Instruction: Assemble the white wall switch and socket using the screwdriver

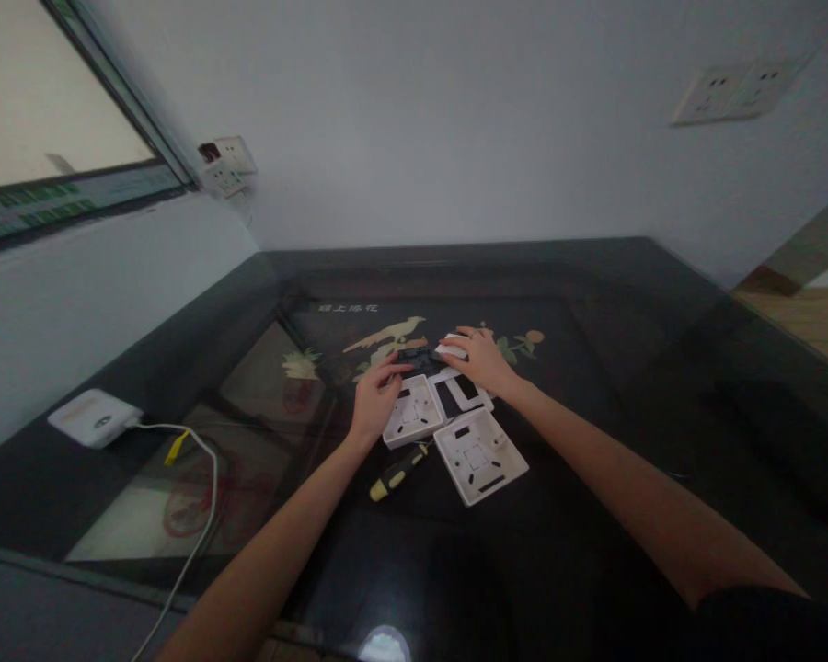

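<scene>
My left hand (374, 397) has its fingertips closed on the left edge of a small black rectangular piece (414, 356), perhaps the back of a wall switch or socket. In my right hand (481, 360) is a small white plate (454, 346), pinched just right of the black piece. Below my hands lie two square white wall mounting boxes, one near my left hand (414, 411) and one nearer me (481, 457), both hollow side up. Between the hands rests a white frame (448, 395) with a smaller white part on it. A screwdriver (398, 473) with a black and yellow handle lies left of the nearer box.
The dark glossy tabletop (558, 552) carries a bird and flower picture and reflects the window. At left sits a white device (95, 418) with a white cable (212, 487) and yellow tag (178, 448). Wall sockets (738, 90) are on the wall behind.
</scene>
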Tool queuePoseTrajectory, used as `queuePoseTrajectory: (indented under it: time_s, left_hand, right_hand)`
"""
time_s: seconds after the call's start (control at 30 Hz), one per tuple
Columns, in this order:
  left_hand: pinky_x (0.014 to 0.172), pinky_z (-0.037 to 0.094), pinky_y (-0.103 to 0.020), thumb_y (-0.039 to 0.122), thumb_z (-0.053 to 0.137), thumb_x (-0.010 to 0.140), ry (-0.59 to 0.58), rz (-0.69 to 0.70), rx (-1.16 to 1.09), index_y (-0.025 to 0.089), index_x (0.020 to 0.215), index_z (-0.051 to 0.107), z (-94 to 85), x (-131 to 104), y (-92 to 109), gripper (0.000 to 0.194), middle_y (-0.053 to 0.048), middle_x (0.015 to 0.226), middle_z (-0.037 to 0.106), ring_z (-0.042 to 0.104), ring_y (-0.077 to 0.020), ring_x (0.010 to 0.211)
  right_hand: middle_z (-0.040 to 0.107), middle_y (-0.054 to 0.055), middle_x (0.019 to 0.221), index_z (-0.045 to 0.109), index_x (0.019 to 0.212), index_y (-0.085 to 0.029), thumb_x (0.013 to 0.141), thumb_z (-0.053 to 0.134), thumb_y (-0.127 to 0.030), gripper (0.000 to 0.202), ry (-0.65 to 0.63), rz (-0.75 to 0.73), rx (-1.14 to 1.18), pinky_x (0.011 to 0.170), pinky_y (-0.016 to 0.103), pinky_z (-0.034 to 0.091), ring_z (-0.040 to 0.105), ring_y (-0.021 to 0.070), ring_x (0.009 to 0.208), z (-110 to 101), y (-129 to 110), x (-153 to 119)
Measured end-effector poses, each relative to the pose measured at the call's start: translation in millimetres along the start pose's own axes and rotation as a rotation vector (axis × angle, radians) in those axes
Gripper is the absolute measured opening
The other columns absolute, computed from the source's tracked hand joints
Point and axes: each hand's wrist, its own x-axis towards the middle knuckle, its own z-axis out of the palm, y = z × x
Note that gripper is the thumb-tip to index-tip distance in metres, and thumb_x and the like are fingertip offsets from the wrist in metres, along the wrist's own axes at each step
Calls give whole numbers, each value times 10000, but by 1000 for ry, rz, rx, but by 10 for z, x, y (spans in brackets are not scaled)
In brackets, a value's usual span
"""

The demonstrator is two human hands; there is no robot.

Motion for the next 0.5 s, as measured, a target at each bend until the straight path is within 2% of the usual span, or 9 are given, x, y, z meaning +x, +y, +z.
queuePoseTrajectory:
  time_s: [0.3, 0.4, 0.5]
  left_hand:
    - [997, 505, -413, 79, 520, 831, -40, 26, -5, 193, 922, 764, 309, -66, 165, 284, -104, 1299, 648, 587, -250, 1242]
    - [988, 506, -408, 63, 515, 820, -43, 33, -2, 184, 910, 759, 397, -80, 217, 287, -114, 1285, 644, 584, -250, 1234]
    - [958, 524, -414, 53, 505, 814, -37, 34, 4, 180, 901, 752, 471, -82, 244, 291, -117, 1258, 646, 593, -258, 1209]
  right_hand:
    - [590, 95, 1299, 587, 1234, -188, 940, 596, -358, 340, 86, 33, 39, 944, 482, 512, 603, 242, 1125, -125, 275, -526]
    - [569, 104, 1339, 597, 1237, -194, 930, 600, -373, 356, 108, 82, 49, 1011, 522, 452, 545, 274, 1220, -182, 360, -674]
    - [550, 163, 1369, 615, 1265, -181, 924, 569, -399, 407, 124, 136, 58, 1060, 530, 391, 462, 323, 1310, -238, 443, -799]
